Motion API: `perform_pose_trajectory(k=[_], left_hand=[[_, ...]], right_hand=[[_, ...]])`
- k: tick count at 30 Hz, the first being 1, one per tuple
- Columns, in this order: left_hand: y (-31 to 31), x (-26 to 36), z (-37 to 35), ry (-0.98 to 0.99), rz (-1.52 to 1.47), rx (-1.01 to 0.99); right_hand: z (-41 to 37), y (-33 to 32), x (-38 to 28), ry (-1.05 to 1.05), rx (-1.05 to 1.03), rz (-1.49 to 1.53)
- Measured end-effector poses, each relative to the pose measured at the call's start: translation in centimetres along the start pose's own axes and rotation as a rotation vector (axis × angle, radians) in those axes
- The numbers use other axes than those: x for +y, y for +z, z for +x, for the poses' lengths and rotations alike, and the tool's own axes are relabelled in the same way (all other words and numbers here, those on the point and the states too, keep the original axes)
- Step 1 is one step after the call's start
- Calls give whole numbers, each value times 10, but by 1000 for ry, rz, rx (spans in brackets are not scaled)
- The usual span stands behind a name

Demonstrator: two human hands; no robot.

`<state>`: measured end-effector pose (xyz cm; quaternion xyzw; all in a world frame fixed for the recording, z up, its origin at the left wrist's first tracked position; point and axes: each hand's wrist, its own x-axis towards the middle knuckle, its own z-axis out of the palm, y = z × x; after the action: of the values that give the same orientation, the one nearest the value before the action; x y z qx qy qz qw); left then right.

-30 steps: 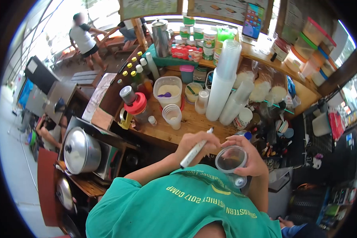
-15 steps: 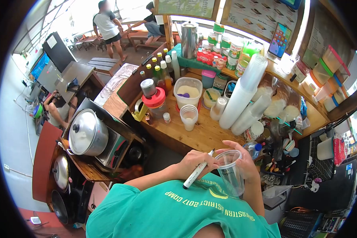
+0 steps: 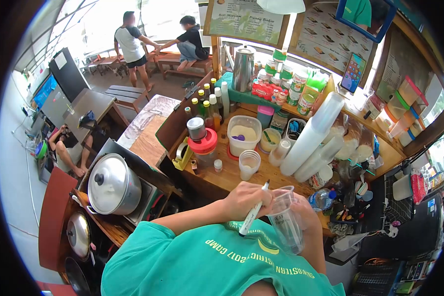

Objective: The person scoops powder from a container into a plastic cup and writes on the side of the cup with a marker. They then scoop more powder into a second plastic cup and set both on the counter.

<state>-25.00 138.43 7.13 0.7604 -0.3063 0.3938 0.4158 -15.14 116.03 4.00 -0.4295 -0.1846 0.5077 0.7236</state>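
Note:
A white marker pen (image 3: 250, 219) is gripped in my left hand (image 3: 249, 200), its dark tip pointing up beside the cup. My right hand (image 3: 307, 212) holds a clear plastic cup (image 3: 287, 229), tilted in front of my green shirt (image 3: 197, 261). Dark printing shows on the cup's side. My left fingers are right at the cup's rim, and the right fingers wrap its far side, partly hidden by it.
On the wooden counter stand stacked plastic cups (image 3: 313, 133), a tub of white powder (image 3: 244, 135), a red-lidded container (image 3: 203, 143) and bottles (image 3: 207, 108). A large lidded pot (image 3: 113, 185) is at left. A phone (image 3: 353, 73) leans at the back. Other people are farther off.
The cup has turned, its rim now narrower in view, and the marker stands steeper. My left hand has moved up and closer to the cup. The view has shifted slightly.

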Motion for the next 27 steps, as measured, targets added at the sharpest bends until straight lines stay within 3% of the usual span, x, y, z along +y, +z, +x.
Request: perform_pose_trajectory(k=[6, 10, 12, 16, 19, 20, 22, 24, 27], left_hand=[[-24, -6, 4, 12, 19, 11], [-34, -9, 5, 41, 52, -51], [-40, -9, 13, 56, 79, -65], [-49, -6, 33, 123, 142, -60], [-58, 0, 43, 72, 100, 216], [-65, -1, 36, 36, 157, 219], [-71, 11, 26, -400, -112, 315], [-73, 12, 33, -498, -454, 399], [-73, 0, 25, -477, -729, 477]], right_hand=[[5, 12, 8, -22, 5, -258], [12, 27, 3, -38, 15, -235], [17, 39, -1, -164, 66, -303], [30, 59, -11, -224, 139, -266], [39, 66, -9, -311, 125, -143], [42, 66, -7, -371, 100, -58], [48, 70, -5, -398, 106, -32], [50, 74, -1, -402, 31, 101], [54, 77, 5, -367, 2, 167]])
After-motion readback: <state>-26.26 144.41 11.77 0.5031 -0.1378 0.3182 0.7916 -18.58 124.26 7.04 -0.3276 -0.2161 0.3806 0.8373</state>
